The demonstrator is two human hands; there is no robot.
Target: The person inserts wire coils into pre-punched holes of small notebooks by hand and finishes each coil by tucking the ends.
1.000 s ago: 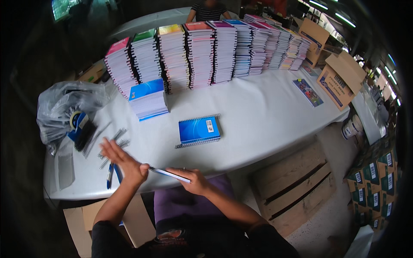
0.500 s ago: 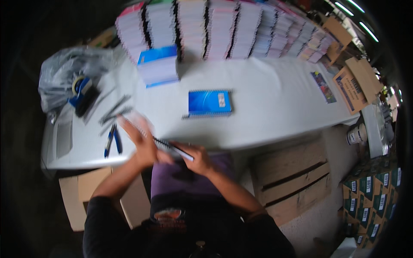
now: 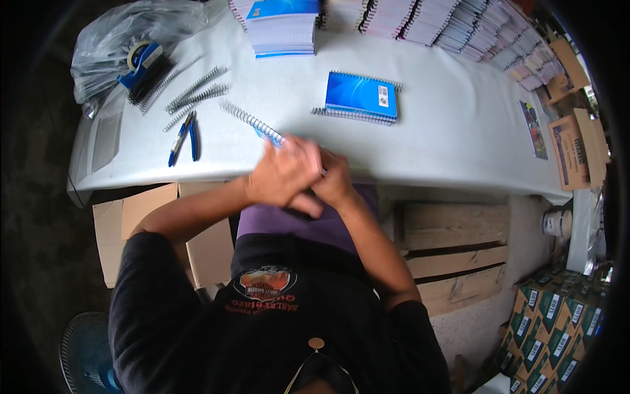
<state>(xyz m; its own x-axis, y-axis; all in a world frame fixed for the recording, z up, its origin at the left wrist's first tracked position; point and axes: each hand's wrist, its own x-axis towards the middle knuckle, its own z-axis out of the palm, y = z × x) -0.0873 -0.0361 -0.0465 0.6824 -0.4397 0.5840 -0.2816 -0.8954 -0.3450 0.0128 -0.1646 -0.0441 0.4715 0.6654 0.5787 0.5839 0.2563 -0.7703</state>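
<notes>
Both hands, left and right, clamped on a notebook with wire spiral at counter edge.

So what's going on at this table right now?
A person seated at a white table has both hands together at its near edge. The left hand and right hand grip a blue notebook, mostly hidden, with a metal spiral coil sticking out from it toward the left. A finished blue spiral notebook lies just beyond. Loose coils and blue pliers sit to the left, and stacks of notebooks line the far edge.
</notes>
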